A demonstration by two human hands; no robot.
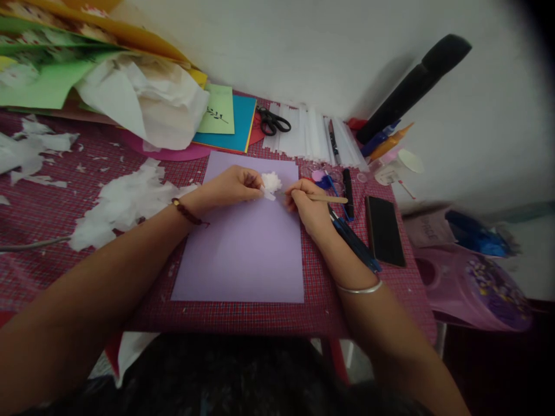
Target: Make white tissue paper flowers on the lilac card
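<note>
A purple sheet of paper (pixel 247 248) lies on the table under both hands. Above its upper part, my left hand (pixel 240 185) pinches a small white ruffled paper flower (pixel 272 182) by its lower left side. A loose-looking white petal (pixel 269 195) shows at the flower's bottom edge, near my left fingertips. My right hand (pixel 307 202) grips a thin stick with a light wooden handle (pixel 332 199), closed round it like a pencil. The stick's narrow tip points left towards the flower; whether it touches is too small to tell.
White tissue pieces (pixel 124 199) are heaped on the checked tablecloth at left. Black scissors (pixel 273 120) and white strips (pixel 310 136) lie at the back. A phone (pixel 385 231), a black marker (pixel 348 193) and a dark blue tool (pixel 355 240) sit at right. Stacked coloured papers (pixel 56 81) rise at back left.
</note>
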